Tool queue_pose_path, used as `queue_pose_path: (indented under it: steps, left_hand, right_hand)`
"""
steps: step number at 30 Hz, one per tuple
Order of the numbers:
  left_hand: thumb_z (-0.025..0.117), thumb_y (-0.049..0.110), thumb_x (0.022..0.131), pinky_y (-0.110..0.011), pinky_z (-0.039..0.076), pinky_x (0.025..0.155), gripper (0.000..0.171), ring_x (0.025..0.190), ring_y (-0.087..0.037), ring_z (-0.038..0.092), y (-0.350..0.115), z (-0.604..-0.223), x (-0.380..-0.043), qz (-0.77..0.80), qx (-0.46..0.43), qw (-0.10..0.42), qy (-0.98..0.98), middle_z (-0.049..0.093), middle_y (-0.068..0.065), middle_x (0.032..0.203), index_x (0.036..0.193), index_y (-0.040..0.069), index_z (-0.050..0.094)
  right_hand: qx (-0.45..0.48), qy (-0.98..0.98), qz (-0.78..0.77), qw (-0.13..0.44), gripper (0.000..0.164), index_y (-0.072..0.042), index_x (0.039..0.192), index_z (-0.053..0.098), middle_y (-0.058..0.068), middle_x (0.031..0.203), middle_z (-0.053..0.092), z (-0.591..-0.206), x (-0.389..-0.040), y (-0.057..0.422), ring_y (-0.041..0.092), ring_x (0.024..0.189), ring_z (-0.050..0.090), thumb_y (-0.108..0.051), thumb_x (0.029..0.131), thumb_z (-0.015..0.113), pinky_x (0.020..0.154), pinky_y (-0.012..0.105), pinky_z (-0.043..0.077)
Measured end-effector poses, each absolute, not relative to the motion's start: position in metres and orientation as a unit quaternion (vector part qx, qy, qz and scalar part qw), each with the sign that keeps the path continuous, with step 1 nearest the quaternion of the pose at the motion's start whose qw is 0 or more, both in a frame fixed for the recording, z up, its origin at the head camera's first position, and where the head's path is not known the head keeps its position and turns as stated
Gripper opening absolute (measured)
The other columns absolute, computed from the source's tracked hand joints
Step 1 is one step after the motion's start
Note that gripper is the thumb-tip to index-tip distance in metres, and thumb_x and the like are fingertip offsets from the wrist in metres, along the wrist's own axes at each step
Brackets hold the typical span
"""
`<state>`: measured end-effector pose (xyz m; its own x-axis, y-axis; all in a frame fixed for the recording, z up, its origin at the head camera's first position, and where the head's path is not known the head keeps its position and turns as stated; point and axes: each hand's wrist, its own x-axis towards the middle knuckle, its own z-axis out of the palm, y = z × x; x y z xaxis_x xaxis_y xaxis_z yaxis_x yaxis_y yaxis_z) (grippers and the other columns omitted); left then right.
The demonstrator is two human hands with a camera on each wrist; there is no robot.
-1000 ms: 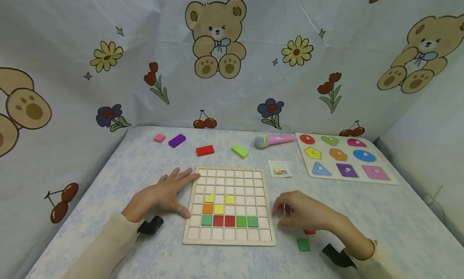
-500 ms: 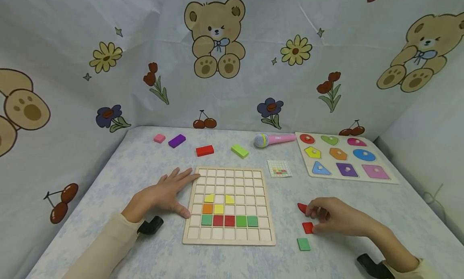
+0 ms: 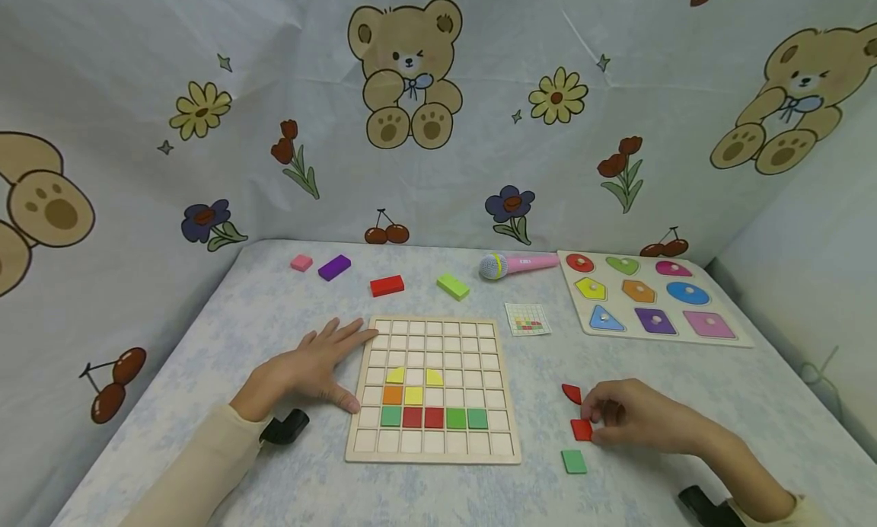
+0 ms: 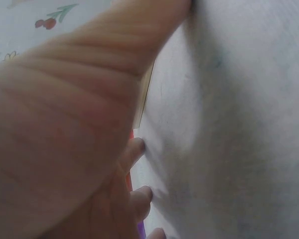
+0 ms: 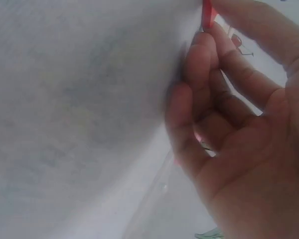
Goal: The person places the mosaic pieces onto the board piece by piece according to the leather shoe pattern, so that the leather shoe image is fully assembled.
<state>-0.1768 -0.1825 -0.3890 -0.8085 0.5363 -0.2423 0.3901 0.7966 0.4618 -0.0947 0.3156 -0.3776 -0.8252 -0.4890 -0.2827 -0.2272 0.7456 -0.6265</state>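
A wooden grid board [image 3: 433, 454] lies flat in the head view, with yellow, orange, green and red tiles in some cells. My left hand [image 3: 308, 365] rests spread at its left edge, forefinger and thumb on the frame. To the right of the board, my right hand [image 3: 640, 416] pinches a red square tile [image 3: 581, 430] by its right side. The right wrist view shows this red tile [image 5: 208, 14] between thumb and forefinger. A red curved piece [image 3: 571, 393] lies just beyond it, and a green square tile [image 3: 574, 461] on the near side.
A small pattern card [image 3: 527, 319] lies past the board's upper right. Behind are pink, purple, red [image 3: 387, 285] and lime blocks [image 3: 453, 286] and a toy microphone [image 3: 518, 265]. A shape puzzle board [image 3: 658, 338] occupies the back right, before a printed cloth.
My right hand has moved right from the board's edge to the loose pieces, and its fingers have come together on the red square tile. The left hand stays put.
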Motion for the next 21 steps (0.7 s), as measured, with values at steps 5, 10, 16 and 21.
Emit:
queue_pose_path:
  steps: [5, 10, 16, 21]
  left_hand:
    - [0.089, 0.060, 0.061, -0.077, 0.006, 0.113, 0.122, 0.151, -0.051, 0.004, -0.182, -0.389, -0.177, 0.196, 0.247, 0.183, 0.931, 0.014, -0.016, 0.168, 0.159, 0.021, 0.028]
    - [0.089, 0.059, 0.061, -0.076, 0.006, 0.114, 0.122, 0.151, -0.051, 0.003, -0.183, -0.389, -0.177, 0.195, 0.249, 0.184, 0.931, 0.014, -0.016, 0.168, 0.159, 0.020, 0.027]
    - [0.089, 0.060, 0.060, -0.076, 0.006, 0.113, 0.123, 0.152, -0.051, 0.003, -0.182, -0.389, -0.176, 0.194, 0.247, 0.182, 0.932, 0.014, -0.016, 0.168, 0.159, 0.021, 0.027]
    - [0.089, 0.060, 0.060, -0.076, 0.006, 0.113, 0.122, 0.152, -0.051, 0.003, -0.182, -0.388, -0.175, 0.196, 0.244, 0.180, 0.933, 0.014, -0.016, 0.168, 0.159, 0.020, 0.028]
  right_hand:
    - [-0.222, 0.925, -0.243, 0.187, 0.019, -0.024, 0.097, 0.070, -0.012, 0.084, 0.060, -0.376, -0.093, 0.309, 0.004, 0.076, 0.054, -0.032, 0.083, 0.081, 0.066, 0.020, 0.049]
    - [-0.234, 0.943, -0.174, 0.160, 0.017, -0.029, 0.093, 0.070, -0.017, 0.080, 0.057, -0.374, -0.093, 0.300, 0.001, 0.074, 0.051, -0.035, 0.081, 0.082, 0.065, 0.020, 0.047]
    - [-0.247, 0.954, -0.122, 0.119, 0.017, -0.029, 0.091, 0.070, -0.019, 0.079, 0.055, -0.370, -0.099, 0.282, 0.000, 0.073, 0.049, -0.033, 0.080, 0.081, 0.063, 0.019, 0.046]
    - [-0.269, 0.948, -0.134, 0.105, 0.014, -0.026, 0.089, 0.068, -0.016, 0.077, 0.057, -0.363, -0.110, 0.259, 0.001, 0.071, 0.051, -0.028, 0.081, 0.080, 0.062, 0.019, 0.045]
